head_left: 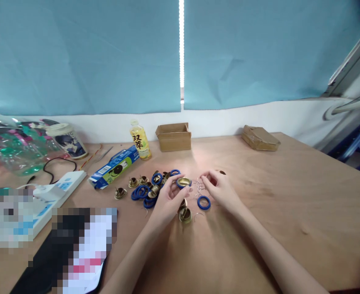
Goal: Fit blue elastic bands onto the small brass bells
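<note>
Between the thumb and fingers of my left hand is a round brass fitting with a blue ring around its edge. My right hand is closed in a pinch at the small pile of thin wire rings; whether a wire ring is between its fingertips is too small to tell. Just below lies a loose blue ring on the table. More brass fittings stand under my left hand. To its left is a heap of brass fittings and blue rings, partly hidden by the hand.
Behind the heap are a blue box, a yellow drink bottle and an open cardboard box. A flat cardboard package lies at the back right. On the left are a power strip, a cup and plastic bottles.
</note>
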The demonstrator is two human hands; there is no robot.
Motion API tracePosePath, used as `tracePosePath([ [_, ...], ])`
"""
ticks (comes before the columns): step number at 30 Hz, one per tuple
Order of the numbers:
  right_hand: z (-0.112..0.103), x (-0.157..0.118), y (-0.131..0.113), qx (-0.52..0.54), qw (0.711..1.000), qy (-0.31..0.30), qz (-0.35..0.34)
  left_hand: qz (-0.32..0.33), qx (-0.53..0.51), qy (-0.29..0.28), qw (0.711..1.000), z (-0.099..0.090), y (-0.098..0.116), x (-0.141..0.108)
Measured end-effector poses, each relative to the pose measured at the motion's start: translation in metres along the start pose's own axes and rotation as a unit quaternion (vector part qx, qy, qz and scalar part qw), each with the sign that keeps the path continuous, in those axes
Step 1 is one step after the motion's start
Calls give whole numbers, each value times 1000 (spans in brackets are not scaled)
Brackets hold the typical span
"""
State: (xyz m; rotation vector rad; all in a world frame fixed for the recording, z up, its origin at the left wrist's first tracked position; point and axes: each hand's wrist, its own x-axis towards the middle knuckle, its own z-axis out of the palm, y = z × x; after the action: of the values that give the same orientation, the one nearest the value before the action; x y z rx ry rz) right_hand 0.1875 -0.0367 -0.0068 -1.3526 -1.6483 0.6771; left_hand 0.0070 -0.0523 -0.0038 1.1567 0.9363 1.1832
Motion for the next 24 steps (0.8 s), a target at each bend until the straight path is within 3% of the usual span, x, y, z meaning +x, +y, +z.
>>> tracePosePath([
  [3,0,-1,8,-164,986,-35,22,12,-5,28,1000,-2,-2,3],
  [7,9,-2,13,-250,962,-83,75,16,1,37,999,-2,-2,4],
  [13,22,0,20,-253,959,-67,104,1,19,11,1000,3,2,-3],
  [24,22,2,23,-231,964,-75,113,8,6,-15,1000,4,-5,-4],
])
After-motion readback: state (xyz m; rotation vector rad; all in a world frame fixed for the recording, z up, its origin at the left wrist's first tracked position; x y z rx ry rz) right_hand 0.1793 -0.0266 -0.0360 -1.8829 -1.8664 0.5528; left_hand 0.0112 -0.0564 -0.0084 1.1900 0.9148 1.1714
